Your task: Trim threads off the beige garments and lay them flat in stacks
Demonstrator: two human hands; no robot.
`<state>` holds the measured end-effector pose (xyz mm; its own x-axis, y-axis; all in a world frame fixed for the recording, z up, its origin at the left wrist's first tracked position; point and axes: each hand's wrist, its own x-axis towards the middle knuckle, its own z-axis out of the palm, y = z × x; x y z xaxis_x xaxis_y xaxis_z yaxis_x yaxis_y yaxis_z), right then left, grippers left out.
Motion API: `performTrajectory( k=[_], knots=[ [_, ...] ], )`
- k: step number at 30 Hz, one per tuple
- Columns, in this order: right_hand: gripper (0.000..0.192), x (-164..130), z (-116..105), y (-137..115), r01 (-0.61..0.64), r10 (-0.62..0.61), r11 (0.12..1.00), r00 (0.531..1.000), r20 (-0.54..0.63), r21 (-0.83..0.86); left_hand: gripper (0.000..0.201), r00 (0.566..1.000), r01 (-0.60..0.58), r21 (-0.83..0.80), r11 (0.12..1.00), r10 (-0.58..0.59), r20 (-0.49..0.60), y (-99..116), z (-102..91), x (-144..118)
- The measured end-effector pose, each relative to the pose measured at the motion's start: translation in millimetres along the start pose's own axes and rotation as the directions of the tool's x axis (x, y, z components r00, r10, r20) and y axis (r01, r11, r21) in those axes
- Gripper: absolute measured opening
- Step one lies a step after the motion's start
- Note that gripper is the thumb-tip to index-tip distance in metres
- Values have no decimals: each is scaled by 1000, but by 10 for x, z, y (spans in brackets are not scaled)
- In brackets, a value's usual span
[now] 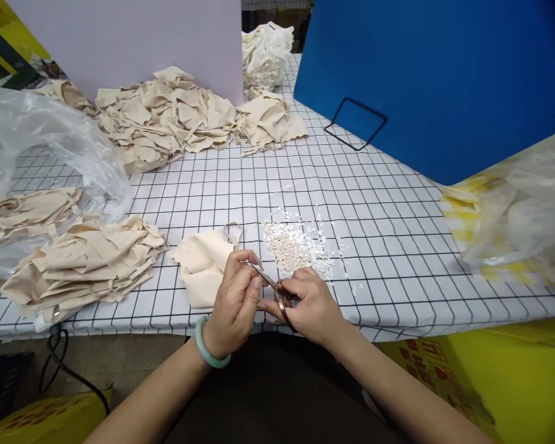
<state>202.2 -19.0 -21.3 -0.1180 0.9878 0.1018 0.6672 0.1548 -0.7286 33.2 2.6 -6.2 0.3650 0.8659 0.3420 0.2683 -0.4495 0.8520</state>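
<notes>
My right hand is closed around the handles of a pair of scissors, whose blades point up and left toward my other hand. A green bangle circles the wrist of my left hand. Its fingers are pinched at the edge of a beige fabric piece, which lies partly on the table; the exact spot they grip is hidden. The scissor blades lie close to those fingertips. Just beyond my hands, a heap of tiny beige and white clippings spreads over the checked cloth.
Beige fabric pieces lie in a stack at left and a larger heap behind. A clear plastic bag stands at left. A large blue panel and a black wire frame are at back right. The checked tablecloth covers the table.
</notes>
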Motion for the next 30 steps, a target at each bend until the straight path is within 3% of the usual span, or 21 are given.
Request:
performTrajectory(
  k=[3,6,10,14,18,22,26,30],
  knots=[
    [63,-126,-21,124,-92,90,995,994,-62,-36,21,996,-29,-55,998,33,82,-49,125,60],
    [63,-191,-111,211,-214,213,976,977,-35,-32,21,992,17,-131,991,-1,123,-86,206,103],
    [46,-113,-357,284,-322,319,942,947,-41,-97,23,985,124,-188,974,-97,144,-121,103,85],
    [49,101,-457,270,-213,201,968,975,-98,-134,29,965,243,-192,951,-219,142,-156,-215,-51],
    [36,269,-251,50,-52,51,998,998,32,18,32,937,349,-301,888,-338,91,-154,-467,-223],
    [31,304,27,-211,66,-92,989,975,201,129,32,916,382,-484,787,-390,90,-119,-525,-310],
    [25,320,201,-245,89,-120,980,979,167,180,30,905,379,-628,680,-414,99,-120,-544,-330],
    [27,355,221,-217,57,-98,968,982,161,243,29,898,381,-685,621,-423,116,-131,-588,-327]
  ],
)
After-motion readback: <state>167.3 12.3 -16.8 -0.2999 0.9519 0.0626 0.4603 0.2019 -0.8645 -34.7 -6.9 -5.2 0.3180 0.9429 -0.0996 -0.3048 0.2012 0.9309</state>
